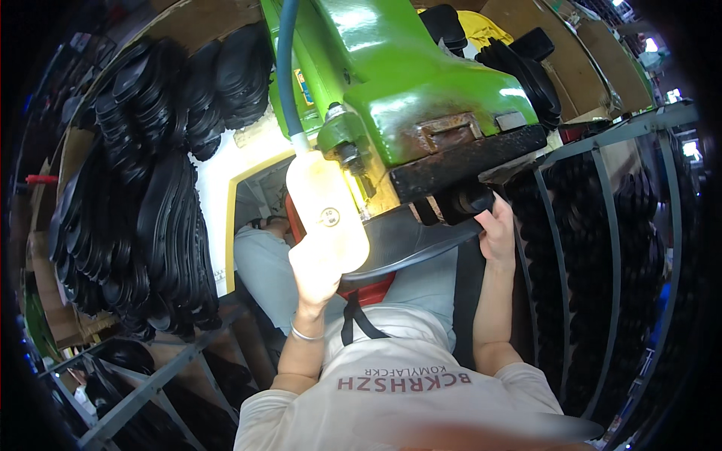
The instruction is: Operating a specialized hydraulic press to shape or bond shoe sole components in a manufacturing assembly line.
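Note:
My right hand point(497, 229) is closed on the end of a black shoe sole point(459, 204), just under the head of a green machine point(421, 98). The far part of the sole runs beneath the machine's dark lower block point(466, 161). My left hand point(313, 272) is raised against the lower part of a bright elongated lamp point(325, 203). Glare and the lamp hide its fingers, so what it holds cannot be made out. A black curved tray or guard point(410, 244) spans the space between my hands, above my lap.
Stacks of black soles point(143, 195) fill a cardboard box at the left. A metal rack point(613, 248) with many more stands at the right. A blue cable point(286, 68) runs up from the lamp. Another rack rail point(150, 387) is at lower left.

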`<state>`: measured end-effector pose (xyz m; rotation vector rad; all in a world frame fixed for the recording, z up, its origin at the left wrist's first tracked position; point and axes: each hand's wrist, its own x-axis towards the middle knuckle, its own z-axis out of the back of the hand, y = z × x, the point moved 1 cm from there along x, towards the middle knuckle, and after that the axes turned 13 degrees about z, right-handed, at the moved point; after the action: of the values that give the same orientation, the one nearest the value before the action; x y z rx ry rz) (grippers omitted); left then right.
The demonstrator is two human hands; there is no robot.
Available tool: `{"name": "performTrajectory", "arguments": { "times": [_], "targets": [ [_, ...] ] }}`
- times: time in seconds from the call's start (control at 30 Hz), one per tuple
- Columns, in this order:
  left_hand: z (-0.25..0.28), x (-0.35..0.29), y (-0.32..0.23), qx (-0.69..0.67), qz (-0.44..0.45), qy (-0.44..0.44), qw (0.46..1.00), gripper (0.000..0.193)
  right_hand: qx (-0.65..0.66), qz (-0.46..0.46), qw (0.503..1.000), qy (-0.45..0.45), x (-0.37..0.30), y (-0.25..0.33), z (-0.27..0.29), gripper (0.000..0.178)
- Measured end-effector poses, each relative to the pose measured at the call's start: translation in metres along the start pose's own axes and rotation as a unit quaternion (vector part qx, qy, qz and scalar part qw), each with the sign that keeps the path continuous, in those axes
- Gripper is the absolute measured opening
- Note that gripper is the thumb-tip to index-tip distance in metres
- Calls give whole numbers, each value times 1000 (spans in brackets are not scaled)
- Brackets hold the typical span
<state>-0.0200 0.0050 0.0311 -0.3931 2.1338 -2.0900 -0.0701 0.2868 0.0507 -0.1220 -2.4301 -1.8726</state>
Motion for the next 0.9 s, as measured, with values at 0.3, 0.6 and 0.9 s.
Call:
{"name": "performTrajectory", "arguments": {
  "times": [0.3,0.6,0.9],
  "targets": [
    [57,-9,-4,-125,209,-14,970,17,25,-32,993,107,4,-15,-66,29],
    [65,-63,50,-26,355,112,928,22,-64,-40,986,152,10,-20,-98,30],
    [-32,-47,35,-33,181,137,973,36,-118,20,988,94,-13,-28,-87,23]
  ]
}}
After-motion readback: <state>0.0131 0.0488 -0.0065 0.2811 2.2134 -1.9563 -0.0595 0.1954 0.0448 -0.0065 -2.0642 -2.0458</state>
